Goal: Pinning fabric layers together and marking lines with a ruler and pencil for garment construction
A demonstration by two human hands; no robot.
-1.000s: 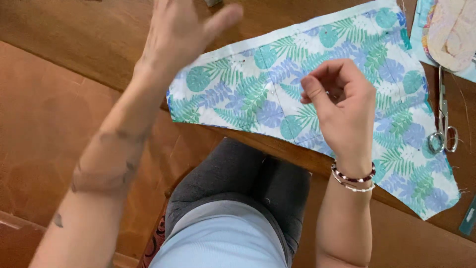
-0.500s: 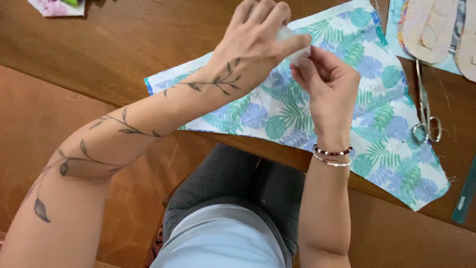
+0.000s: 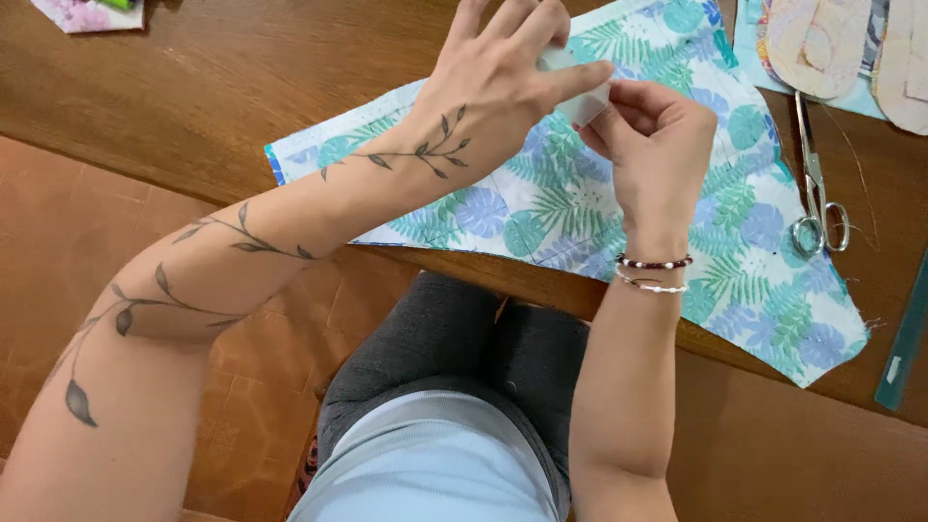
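A piece of fabric (image 3: 619, 208) printed with blue and green leaves lies flat on the wooden table. Above it my left hand (image 3: 503, 82) holds a small white object (image 3: 580, 92) between thumb and fingers. My right hand (image 3: 652, 150) meets it from the right, fingertips pinching at the same white object. What the object is cannot be told, since the fingers cover most of it. Both hands hover just over the fabric's upper middle.
Metal scissors (image 3: 817, 188) lie on the table right of the fabric. Paper pattern pieces (image 3: 822, 43) sit at the top right. A teal ruler (image 3: 904, 338) lies at the right edge. A scrap of pink fabric (image 3: 87, 12) shows at the top left. The wooden table (image 3: 213, 97) edge runs above my lap.
My left hand came from the upper left over to my right hand and now holds the small white object with it. The view has shifted slightly.
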